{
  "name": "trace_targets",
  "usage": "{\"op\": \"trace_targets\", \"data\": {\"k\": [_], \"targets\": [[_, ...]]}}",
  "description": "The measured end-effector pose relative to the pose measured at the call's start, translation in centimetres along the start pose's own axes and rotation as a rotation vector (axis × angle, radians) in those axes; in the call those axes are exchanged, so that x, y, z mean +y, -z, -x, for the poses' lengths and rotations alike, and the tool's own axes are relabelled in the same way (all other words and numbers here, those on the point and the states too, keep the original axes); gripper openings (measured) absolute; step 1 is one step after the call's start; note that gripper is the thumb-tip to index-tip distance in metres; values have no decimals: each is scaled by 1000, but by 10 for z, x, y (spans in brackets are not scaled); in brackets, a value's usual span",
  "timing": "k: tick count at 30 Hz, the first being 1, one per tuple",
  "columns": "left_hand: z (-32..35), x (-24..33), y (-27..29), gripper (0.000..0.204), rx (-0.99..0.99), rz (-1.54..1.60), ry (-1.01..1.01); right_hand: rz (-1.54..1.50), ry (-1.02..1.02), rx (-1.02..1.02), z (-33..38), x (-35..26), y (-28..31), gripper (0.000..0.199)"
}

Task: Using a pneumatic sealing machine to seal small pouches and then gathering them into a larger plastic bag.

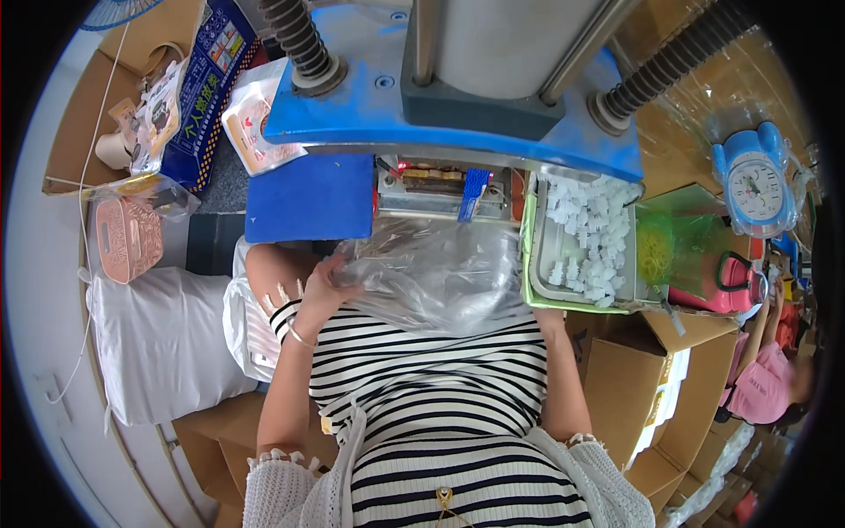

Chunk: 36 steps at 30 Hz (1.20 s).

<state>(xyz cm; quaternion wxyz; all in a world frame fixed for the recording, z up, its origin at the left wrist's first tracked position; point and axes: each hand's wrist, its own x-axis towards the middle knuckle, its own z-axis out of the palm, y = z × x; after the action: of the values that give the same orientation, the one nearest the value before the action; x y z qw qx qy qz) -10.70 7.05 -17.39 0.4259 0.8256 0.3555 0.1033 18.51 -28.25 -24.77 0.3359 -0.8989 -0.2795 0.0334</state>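
A heap of clear plastic bags (431,273) lies in front of my striped shirt, below the blue press machine (352,114). My left hand (324,286) grips the heap's left edge, with the fingers curled into the film. My right forearm (556,370) runs up to the heap's right side, where the plastic hides the hand. Just right of the heap stands a green-rimmed tray (528,255) holding several small white pieces (590,233).
A blue alarm clock (753,180) and a pink item (726,282) are at the right. An open cardboard box (629,383) sits under the tray. A white sack (158,339) and a pink case (128,238) lie at left. Another person in pink (761,387) is at far right.
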Motion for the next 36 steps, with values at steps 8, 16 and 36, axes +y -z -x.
{"op": "trace_targets", "data": {"k": [8,16,36], "targets": [[-6,28,-32,89,-520,-983,98,446,-221,-1027,-27,-82,32,44],[-91,-13,-23,56,-508,-1044,338,391,-85,-522,-85,-28,35,41],[-103,22,-93,46,-217,-901,-502,129,308,-149,-125,-116,-154,37]]}}
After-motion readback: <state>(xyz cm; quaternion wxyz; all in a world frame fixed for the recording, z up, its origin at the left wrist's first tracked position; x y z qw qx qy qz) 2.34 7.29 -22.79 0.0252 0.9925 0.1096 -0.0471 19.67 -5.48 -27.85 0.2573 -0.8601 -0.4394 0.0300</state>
